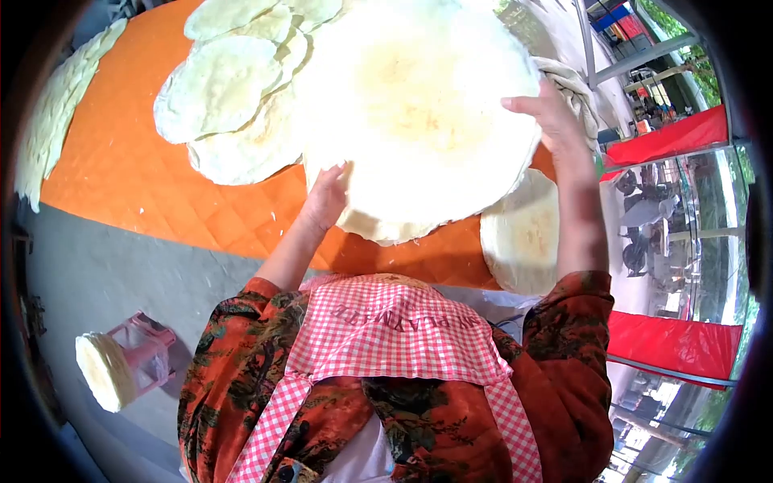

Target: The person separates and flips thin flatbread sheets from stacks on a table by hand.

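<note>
A large round flatbread (427, 121), pale with light brown patches, is held up over the orange quilted table cover (121, 153). My left hand (326, 199) grips its near-left edge, with the fingers partly hidden. At its right edge, my right hand (555, 117) holds on with the thumb on top and the other fingers out of sight beneath. Bright glare washes out much of its surface. Below its right side, a second flatbread (527, 233) lies near my right forearm. Overlapping flatbreads (221, 84) are spread to the left of it.
More thin bread (60, 113) lies along the table's far left end. On the grey floor at lower left stands a pink stool (149, 346), with a round pale stack (105, 370) against it. A crumpled cloth (576, 92) is beside my right wrist. Red panels (672, 342) hang at right.
</note>
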Demonstrator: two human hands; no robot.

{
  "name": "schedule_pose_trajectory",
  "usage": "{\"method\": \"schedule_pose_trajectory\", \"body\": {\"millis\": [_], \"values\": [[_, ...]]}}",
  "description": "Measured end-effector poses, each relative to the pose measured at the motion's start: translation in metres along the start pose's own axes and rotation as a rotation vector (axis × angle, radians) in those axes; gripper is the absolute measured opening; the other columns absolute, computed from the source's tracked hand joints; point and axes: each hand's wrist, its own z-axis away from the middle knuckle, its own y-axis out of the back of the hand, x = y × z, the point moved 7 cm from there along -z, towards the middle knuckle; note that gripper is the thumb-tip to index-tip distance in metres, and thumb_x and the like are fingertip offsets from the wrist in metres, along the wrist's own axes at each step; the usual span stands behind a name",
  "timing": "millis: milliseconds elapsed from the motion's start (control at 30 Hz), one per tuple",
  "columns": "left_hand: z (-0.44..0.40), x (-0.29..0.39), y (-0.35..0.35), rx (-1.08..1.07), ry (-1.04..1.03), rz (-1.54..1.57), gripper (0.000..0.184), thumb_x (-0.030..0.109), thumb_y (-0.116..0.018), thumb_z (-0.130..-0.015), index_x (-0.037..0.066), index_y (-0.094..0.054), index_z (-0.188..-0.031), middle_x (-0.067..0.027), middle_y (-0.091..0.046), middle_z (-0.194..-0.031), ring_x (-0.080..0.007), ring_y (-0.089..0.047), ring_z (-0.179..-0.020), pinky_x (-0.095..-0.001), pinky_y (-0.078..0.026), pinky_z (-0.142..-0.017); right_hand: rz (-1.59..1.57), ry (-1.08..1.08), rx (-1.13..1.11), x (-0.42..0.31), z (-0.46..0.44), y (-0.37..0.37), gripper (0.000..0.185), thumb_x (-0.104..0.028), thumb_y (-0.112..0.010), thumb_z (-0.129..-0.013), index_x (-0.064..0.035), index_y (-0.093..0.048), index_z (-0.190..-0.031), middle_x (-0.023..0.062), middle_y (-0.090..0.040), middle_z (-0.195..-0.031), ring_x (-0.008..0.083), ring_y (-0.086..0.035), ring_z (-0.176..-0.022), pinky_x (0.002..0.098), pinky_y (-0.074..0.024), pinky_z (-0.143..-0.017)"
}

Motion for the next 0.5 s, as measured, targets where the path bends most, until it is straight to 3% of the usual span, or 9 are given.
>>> {"method": "schedule_pose_trajectory", "body": {"millis": [33, 100, 133, 200, 233, 267, 333, 433, 500], "values": [[0.007, 0.008, -0.004, 0.053, 0.024, -0.008, 0.060, 0.026, -0.065, -0.084, 0.004, -0.041, -0.134, -0.0069, -0.048, -0.132, -0.0225, -0.045, -0.122, -0.0391, -0.038, -0.103, -0.089, -0.034, 0.009, 0.027, -0.004, 0.008, 0.059, -0.001, -0.068, -0.071, 0.0051, -0.049, -0.127, 0.0143, -0.062, -0.113, 0.0240, -0.061, -0.101, 0.0351, -0.0484, -0.092], [0.013, 0.023, -0.005, 0.126, -0.047, -0.068, 0.052, 0.021, -0.064, -0.084, 0.001, -0.047, -0.128, -0.0090, -0.055, -0.123, -0.0225, -0.050, -0.116, -0.0384, -0.041, -0.100, -0.270, -0.099, -0.012, 0.104, -0.013, 0.014, 0.065, -0.002, -0.070, -0.070, 0.0054, -0.046, -0.130, 0.0134, -0.061, -0.117, 0.0256, -0.057, -0.109, 0.0379, -0.0424, -0.100], [0.016, 0.028, 0.000, 0.196, -0.059, -0.134, 0.049, 0.018, -0.064, -0.084, 0.000, -0.048, -0.127, -0.0105, -0.058, -0.119, -0.0228, -0.054, -0.112, -0.0380, -0.043, -0.098, -0.344, -0.099, -0.029, 0.145, -0.014, 0.009, 0.063, -0.003, -0.070, -0.072, 0.0053, -0.046, -0.130, 0.0137, -0.060, -0.119, 0.0259, -0.058, -0.108, 0.0382, -0.0440, -0.099], [0.001, 0.005, 0.053, 0.225, -0.022, -0.254, 0.046, 0.012, -0.064, -0.083, -0.002, -0.049, -0.124, -0.0122, -0.060, -0.114, -0.0234, -0.058, -0.105, -0.0367, -0.048, -0.091, -0.631, -0.385, -0.032, 0.262, -0.007, -0.004, 0.057, -0.009, -0.069, -0.079, 0.0041, -0.046, -0.130, 0.0178, -0.057, -0.123, 0.0293, -0.059, -0.109, 0.0404, -0.0454, -0.099], [-0.003, -0.002, 0.073, 0.238, -0.002, -0.317, 0.044, 0.009, -0.064, -0.083, -0.003, -0.050, -0.122, -0.0131, -0.061, -0.112, -0.0237, -0.060, -0.101, -0.0361, -0.050, -0.087, -0.706, -0.526, -0.025, 0.331, -0.003, -0.013, 0.057, -0.017, -0.068, -0.083, 0.0048, -0.045, -0.130, 0.0156, -0.059, -0.121, 0.0285, -0.057, -0.113, 0.0437, -0.0443, -0.100], [0.001, -0.008, 0.083, 0.332, 0.112, -0.393, 0.041, 0.001, -0.061, -0.082, -0.003, -0.050, -0.121, -0.0133, -0.062, -0.107, -0.0242, -0.062, -0.093, -0.0351, -0.054, -0.077, -0.680, -0.630, 0.179, 0.337, 0.018, -0.032, 0.054, -0.018, -0.068, -0.083, 0.0068, -0.049, -0.126, 0.0164, -0.060, -0.119, 0.0279, -0.058, -0.110, 0.0415, -0.0453, -0.097], [0.003, -0.002, 0.071, 0.339, 0.022, -0.463, 0.042, -0.002, -0.058, -0.081, -0.001, -0.048, -0.122, -0.0129, -0.061, -0.107, -0.0240, -0.063, -0.092, -0.0356, -0.056, -0.069, -0.405, -0.402, 0.348, 0.358, 0.015, -0.029, 0.053, -0.018, -0.068, -0.081, 0.0089, -0.051, -0.123, 0.0170, -0.061, -0.117, 0.0265, -0.059, -0.106, 0.0383, -0.0464, -0.093], [-0.006, -0.007, 0.075, 0.329, -0.090, -0.534, 0.047, -0.002, -0.057, -0.081, 0.003, -0.045, -0.126, -0.0124, -0.061, -0.107, -0.0238, -0.063, -0.091, -0.0359, -0.056, -0.066, -0.342, -0.299, 0.424, 0.354, 0.018, -0.027, 0.050, -0.015, -0.070, -0.078, 0.0103, -0.054, -0.119, 0.0170, -0.062, -0.114, 0.0250, -0.060, -0.101, 0.0355, -0.0470, -0.089], [-0.007, -0.009, 0.071, 0.324, -0.034, -0.535, 0.045, -0.002, -0.057, -0.082, 0.004, -0.047, -0.125, -0.0116, -0.062, -0.105, -0.0243, -0.064, -0.089, -0.0365, -0.057, -0.067, -0.342, -0.287, 0.380, 0.350, 0.019, -0.024, 0.049, -0.011, -0.069, -0.077, 0.0103, -0.054, -0.118, 0.0166, -0.063, -0.112, 0.0246, -0.060, -0.100, 0.0353, -0.0475, -0.088]]}}
